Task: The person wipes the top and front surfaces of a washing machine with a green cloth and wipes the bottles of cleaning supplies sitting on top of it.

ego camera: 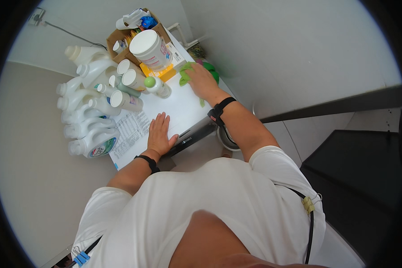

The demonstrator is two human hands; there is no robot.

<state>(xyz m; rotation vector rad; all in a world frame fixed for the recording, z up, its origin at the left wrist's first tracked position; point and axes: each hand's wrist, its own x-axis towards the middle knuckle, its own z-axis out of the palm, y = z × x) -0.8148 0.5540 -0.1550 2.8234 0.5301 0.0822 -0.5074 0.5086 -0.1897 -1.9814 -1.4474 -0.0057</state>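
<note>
My right hand (202, 80) presses on a bright green cloth (185, 74) at the right side of a white tabletop (177, 110). The cloth bunches out past my fingers, and part of it is hidden under the hand. Flat near the front edge lies my left hand (159, 134), holding nothing, its thumb spread from the fingers. Beyond it stands a white bottle with a green cap (158, 87). A large white tub (150, 50) rests on a yellow box (169, 74), close to the cloth. To the left of my left hand is a printed sheet (129, 130).
Several white detergent jugs (102, 144) line the left edge, with lidded canisters (125, 100) beside them. At the back is a cardboard box (112, 38) of packets. A wall (288, 50) rises on the right. Below the front edge sits a round metal vessel (226, 142).
</note>
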